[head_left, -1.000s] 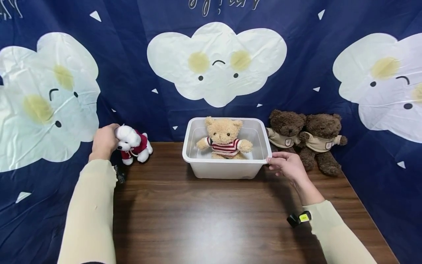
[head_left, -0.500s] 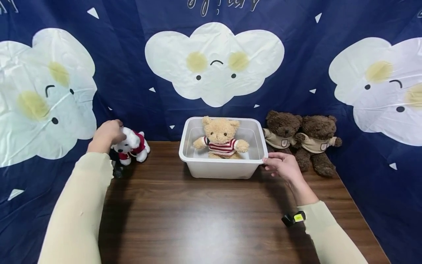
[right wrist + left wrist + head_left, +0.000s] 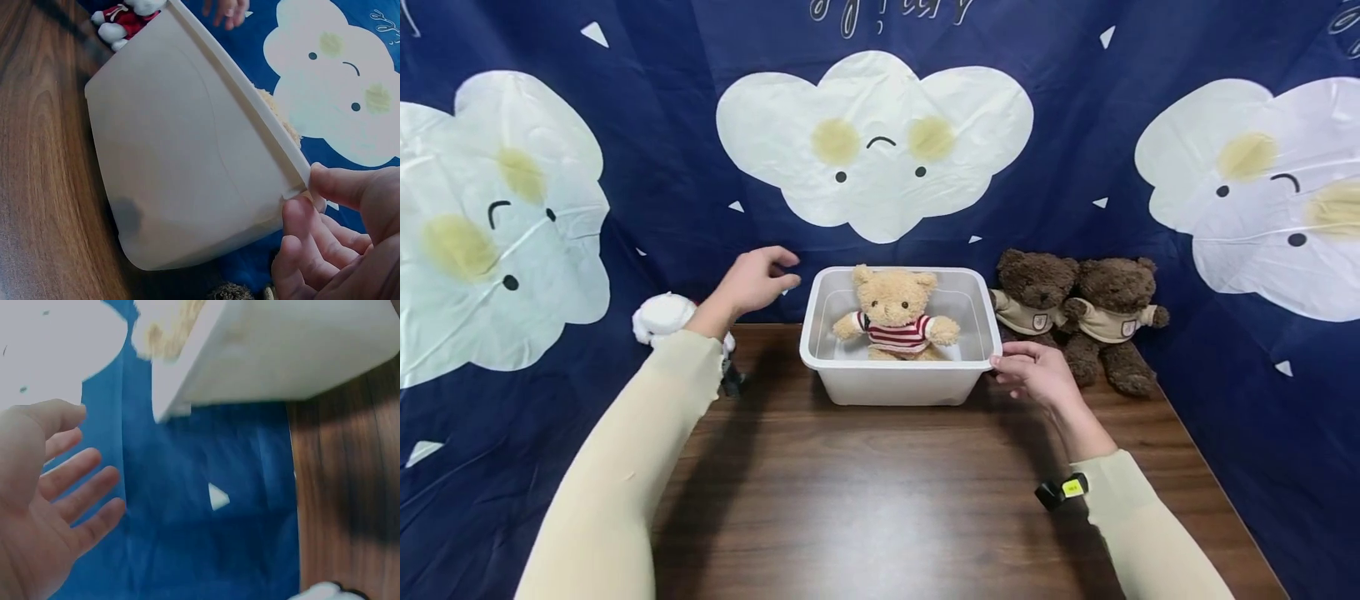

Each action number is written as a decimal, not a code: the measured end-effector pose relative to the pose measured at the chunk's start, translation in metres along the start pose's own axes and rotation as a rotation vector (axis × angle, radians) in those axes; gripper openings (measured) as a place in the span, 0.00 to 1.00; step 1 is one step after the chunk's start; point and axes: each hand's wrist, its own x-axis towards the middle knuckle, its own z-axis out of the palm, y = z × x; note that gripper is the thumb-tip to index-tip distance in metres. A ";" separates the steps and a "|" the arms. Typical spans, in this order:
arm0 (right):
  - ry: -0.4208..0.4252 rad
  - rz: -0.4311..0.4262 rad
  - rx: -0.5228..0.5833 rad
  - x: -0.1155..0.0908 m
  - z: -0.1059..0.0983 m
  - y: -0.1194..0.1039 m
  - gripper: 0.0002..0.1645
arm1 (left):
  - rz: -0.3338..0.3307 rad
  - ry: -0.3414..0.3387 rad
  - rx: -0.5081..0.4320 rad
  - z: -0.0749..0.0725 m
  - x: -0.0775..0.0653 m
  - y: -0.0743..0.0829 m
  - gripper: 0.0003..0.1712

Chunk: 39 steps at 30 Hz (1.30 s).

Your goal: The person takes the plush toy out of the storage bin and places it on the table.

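Note:
A white plastic bin stands on the wooden table near the back wall. Inside it sits a light tan teddy bear in a red-and-white striped sweater. My right hand pinches the bin's front right corner at the rim, thumb and fingers on either side in the right wrist view. My left hand is in the air left of the bin, fingers spread and holding nothing in the left wrist view. Behind my left forearm is a white plush dog in a red outfit, partly hidden in the head view.
Two dark brown teddy bears in beige sweaters lean together right of the bin. A blue cloth with white clouds hangs behind and at the sides. The brown wooden table extends in front of the bin.
My left hand has let go of the white plush dog's head and moved right toward the bin. The right hand still holds the rim. The view has shifted slightly.

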 end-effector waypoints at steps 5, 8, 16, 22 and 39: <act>-0.034 -0.015 0.010 0.002 -0.002 -0.002 0.39 | 0.065 -0.079 0.061 0.019 0.017 0.034 0.23; -0.044 -0.016 -0.002 0.003 -0.003 -0.002 0.39 | 0.059 -0.146 0.066 0.029 0.022 0.046 0.26; -0.036 -0.030 0.017 0.003 0.000 0.001 0.38 | 0.035 -0.268 0.127 0.054 0.038 0.059 0.35; -0.024 -0.028 0.024 0.002 -0.001 0.000 0.36 | 0.091 -0.367 0.163 0.071 0.048 0.069 0.41; -0.018 -0.035 0.035 -0.001 0.000 -0.001 0.37 | 0.144 -0.386 0.286 0.094 0.046 0.087 0.39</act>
